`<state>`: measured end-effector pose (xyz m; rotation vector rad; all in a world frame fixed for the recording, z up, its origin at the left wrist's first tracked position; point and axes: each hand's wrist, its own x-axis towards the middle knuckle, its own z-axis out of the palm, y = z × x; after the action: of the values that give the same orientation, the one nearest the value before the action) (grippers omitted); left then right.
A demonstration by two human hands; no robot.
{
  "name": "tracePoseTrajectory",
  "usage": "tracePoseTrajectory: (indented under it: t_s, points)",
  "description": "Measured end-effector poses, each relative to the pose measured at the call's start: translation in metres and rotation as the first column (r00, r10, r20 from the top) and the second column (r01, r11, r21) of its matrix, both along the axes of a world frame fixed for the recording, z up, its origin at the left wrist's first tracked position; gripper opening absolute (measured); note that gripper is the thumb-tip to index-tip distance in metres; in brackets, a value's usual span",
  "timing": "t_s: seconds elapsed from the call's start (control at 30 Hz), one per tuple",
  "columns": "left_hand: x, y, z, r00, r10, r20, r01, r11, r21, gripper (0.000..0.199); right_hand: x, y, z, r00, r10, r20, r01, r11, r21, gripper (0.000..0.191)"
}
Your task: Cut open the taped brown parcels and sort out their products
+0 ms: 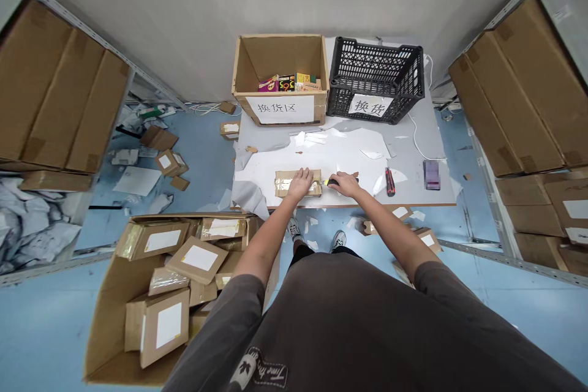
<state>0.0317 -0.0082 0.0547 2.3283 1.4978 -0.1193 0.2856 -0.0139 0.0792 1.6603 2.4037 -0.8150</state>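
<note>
Seen from above, a sealed cardboard parcel (281, 185) lies flat on a worktable (432, 204), near the table's front edge; it is the landmark here. The person's left hand (301, 184) rests on top of the parcel, fingers laid over it rather than clenched around it. The right hand (347, 184), just beside the parcel's right end, grasps a yellow-and-black cutter (331, 182) (probably a utility knife; its blade is too small to make out), with its tip pointing towards the parcel.

The main risk, as I judge it, is a slip: shiny tape (285, 182) could make the tip skid along the parcel towards the left hand, which lies in line with it. Pressing too deep could also score whatever is inside. With only a flat hand on it, the parcel might twist or slide under a hard push, more so because the torn white paper (351, 150) beneath it could shift too. The parcel is close enough to the front edge that a pull towards the body might tip it off.

To the right of the parcel lie a red-and-black tool (390, 182) and, farther right, a phone (431, 174); a wide sweep of the right arm could knock the tool.
</note>
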Motion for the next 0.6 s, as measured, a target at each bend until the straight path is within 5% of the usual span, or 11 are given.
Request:
tracePoseTrajectory:
  t_s: [0.33,0.6]
  points:
    - [0.001,-0.012,-0.017,0.994,0.049,0.099,-0.049,0.999,-0.001,0.056,0.006,0.014,-0.004,0.983,0.168,0.08,-0.176,0.98,0.099,0.036]
    - [0.001,-0.012,-0.012,0.994,0.047,0.097,-0.047,0.999,-0.003,0.052,0.001,0.021,0.001,0.974,0.204,0.097,-0.213,0.973,0.094,0.036]
